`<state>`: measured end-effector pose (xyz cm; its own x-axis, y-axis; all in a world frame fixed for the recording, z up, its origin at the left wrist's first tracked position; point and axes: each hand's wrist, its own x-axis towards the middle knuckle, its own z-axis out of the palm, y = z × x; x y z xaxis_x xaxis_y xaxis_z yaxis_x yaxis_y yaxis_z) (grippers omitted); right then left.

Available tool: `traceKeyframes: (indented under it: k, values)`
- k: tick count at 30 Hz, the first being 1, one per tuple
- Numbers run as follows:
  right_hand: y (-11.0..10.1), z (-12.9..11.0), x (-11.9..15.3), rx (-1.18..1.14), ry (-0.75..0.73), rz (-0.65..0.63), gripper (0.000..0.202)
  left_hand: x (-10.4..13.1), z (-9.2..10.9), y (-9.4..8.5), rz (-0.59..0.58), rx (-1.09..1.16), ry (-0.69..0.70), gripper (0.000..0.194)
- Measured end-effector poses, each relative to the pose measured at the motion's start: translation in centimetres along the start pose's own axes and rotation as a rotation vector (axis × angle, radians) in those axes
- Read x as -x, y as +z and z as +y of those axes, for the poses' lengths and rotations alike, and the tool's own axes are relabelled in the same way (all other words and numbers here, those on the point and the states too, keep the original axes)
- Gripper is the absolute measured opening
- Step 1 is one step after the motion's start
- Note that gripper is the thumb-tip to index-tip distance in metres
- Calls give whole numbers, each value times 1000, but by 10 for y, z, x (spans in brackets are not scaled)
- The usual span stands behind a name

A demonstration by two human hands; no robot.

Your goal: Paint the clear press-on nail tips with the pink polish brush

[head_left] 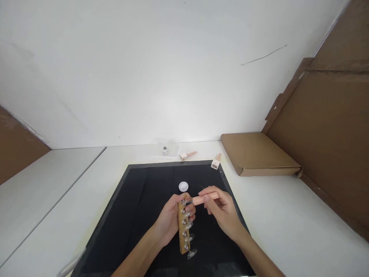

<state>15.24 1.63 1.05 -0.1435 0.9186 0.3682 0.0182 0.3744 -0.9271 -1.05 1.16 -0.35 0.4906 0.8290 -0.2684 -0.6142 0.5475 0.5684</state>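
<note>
My left hand is closed around the top end of a narrow tan strip, which carries a row of clear nail tips on small silvery mounts. Between the fingers and thumb of my right hand is a nail polish brush with a pink handle. Its bristle end points left, at the topmost nail tip by my left fingers; whether they touch I cannot tell. Just beyond my left hand, a small white round dish lies on the black mat.
Two nail polish bottles with pink caps, one lying and one at the mat's corner, are at the back. A clear container with something small and dark is left of them. A flat cardboard box lies right, beside brown panels.
</note>
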Motion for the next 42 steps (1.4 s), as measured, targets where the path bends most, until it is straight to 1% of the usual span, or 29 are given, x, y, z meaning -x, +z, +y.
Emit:
traceKeyframes:
  k: [7,11,14,16,23,30,39,42]
  values:
    - [0,0,1,-26,15,20,28,0,2,1,9,-24,2,16]
    - [-2,1,1,-64,-3,-43,28,1,3,3,21,-38,-1,19]
    - [-3,2,2,-53,-52,-112,24,1,2,2,30,-57,-9,20]
    - [-3,1,2,-40,-60,-132,21,1,1,2,33,-61,-8,19]
    - [0,0,1,-26,-19,-51,26,0,0,1,13,-33,-3,20]
    - [0,1,1,-2,-9,-8,25,0,1,0,11,-20,6,16]
    - [1,0,0,-3,0,79,26,2,2,-1,-5,-36,13,18]
    - [0,2,1,-30,-5,74,26,2,3,-2,-13,-27,13,18]
